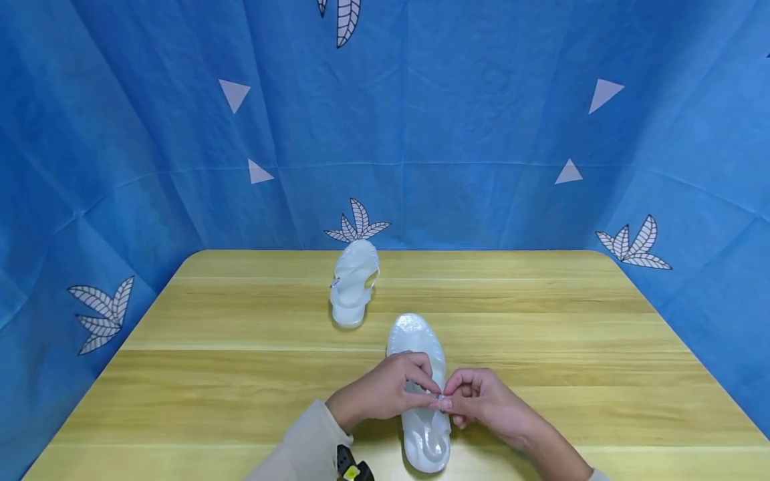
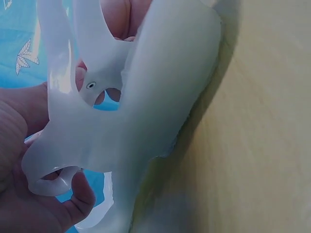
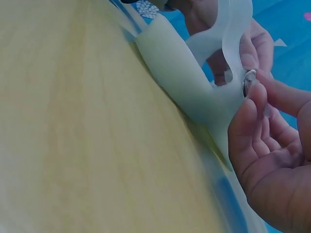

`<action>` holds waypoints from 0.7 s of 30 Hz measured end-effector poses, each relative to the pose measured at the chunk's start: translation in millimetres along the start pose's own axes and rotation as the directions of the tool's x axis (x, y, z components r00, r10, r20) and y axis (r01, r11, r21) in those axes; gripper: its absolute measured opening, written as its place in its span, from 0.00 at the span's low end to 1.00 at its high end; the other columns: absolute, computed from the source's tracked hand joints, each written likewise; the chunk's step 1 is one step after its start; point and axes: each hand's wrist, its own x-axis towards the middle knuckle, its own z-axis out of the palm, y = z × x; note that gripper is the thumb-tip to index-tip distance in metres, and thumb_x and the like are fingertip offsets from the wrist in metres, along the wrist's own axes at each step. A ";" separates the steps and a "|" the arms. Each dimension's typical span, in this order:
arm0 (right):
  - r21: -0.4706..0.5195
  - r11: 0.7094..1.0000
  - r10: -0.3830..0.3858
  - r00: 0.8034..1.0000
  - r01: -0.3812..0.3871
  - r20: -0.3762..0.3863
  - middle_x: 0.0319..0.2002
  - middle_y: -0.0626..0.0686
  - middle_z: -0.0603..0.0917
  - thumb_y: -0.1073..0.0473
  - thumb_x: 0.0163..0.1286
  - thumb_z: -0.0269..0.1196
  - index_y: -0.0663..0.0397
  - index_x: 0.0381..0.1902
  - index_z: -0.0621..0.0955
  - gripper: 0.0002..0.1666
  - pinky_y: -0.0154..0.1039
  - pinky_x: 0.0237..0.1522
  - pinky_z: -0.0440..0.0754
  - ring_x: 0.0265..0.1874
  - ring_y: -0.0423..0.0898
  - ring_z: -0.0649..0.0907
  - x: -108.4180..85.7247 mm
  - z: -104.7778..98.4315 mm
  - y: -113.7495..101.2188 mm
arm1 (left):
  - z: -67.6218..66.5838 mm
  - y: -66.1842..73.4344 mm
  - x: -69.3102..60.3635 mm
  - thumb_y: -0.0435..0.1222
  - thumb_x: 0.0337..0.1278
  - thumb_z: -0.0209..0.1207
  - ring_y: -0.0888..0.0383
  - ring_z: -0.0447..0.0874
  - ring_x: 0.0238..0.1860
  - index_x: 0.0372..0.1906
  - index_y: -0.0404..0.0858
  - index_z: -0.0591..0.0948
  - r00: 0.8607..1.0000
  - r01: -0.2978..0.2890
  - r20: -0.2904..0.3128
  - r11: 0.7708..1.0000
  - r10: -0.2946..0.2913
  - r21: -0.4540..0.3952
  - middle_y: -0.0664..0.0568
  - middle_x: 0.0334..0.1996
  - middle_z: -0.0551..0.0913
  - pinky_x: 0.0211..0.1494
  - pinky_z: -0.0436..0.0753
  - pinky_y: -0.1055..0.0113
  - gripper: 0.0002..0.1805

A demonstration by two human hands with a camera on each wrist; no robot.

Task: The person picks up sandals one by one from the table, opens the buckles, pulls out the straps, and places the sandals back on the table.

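Observation:
A whitish, translucent sandal (image 1: 415,334) lies on the table, sole down, in the head view. My left hand (image 1: 391,387) reaches across it from the left and pinches its strap (image 2: 63,92) between thumb and forefinger. From the right, my right hand (image 1: 490,404) meets it at the sandal's side. There its thumb and fingertips pinch the small metal buckle (image 3: 249,80) on the strap. Fingers partly cover the buckle, so I cannot tell whether the strap runs through it. Farther back stands the matching sandal (image 1: 353,284), a metal buckle showing on its left side.
The wood-grain table (image 1: 240,381) has rounded far corners. Blue cloth (image 1: 469,133) with white leaf and triangle prints hangs behind it and along both sides. A black band (image 1: 355,464) with a yellow patch is on my left wrist.

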 end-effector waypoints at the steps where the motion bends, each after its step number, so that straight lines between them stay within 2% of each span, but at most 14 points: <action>1: -0.006 1.000 0.011 1.000 -0.011 0.006 0.28 0.48 0.82 0.64 0.64 0.61 0.62 0.37 0.76 0.06 0.30 0.30 0.80 0.24 0.36 0.78 -0.2 -1.5 0.1 | -0.2 0.0 0.0 0.35 0.48 0.68 0.70 0.70 0.35 0.36 0.39 0.88 1.000 0.003 0.001 1.000 -0.003 0.002 0.60 0.29 0.77 0.44 0.73 0.77 0.08; 6: -0.005 0.999 0.045 0.997 -0.045 0.063 0.29 0.50 0.80 0.64 0.66 0.59 0.63 0.37 0.77 0.06 0.32 0.32 0.81 0.26 0.38 0.79 -1.7 -10.8 0.9 | -1.8 -0.5 0.0 0.36 0.48 0.68 0.69 0.71 0.35 0.36 0.39 0.88 1.000 0.017 0.006 1.000 -0.017 0.009 0.58 0.29 0.77 0.43 0.74 0.75 0.08; 11: 0.045 0.999 -0.007 0.994 0.002 0.108 0.30 0.50 0.80 0.67 0.67 0.57 0.64 0.37 0.78 0.04 0.31 0.31 0.81 0.26 0.38 0.80 -2.1 -14.7 2.3 | -2.3 -1.9 0.1 0.36 0.49 0.68 0.67 0.71 0.35 0.36 0.40 0.88 1.000 0.018 0.008 1.000 -0.018 0.008 0.57 0.30 0.77 0.42 0.74 0.75 0.08; 21: 0.107 0.991 -0.093 0.988 0.080 0.122 0.30 0.47 0.81 0.70 0.67 0.54 0.62 0.38 0.79 0.06 0.30 0.31 0.81 0.27 0.36 0.80 -1.4 -12.0 4.2 | -1.0 -3.4 0.0 0.35 0.49 0.67 0.67 0.72 0.35 0.35 0.40 0.88 1.000 0.003 0.000 1.000 -0.003 0.007 0.61 0.29 0.76 0.42 0.74 0.75 0.07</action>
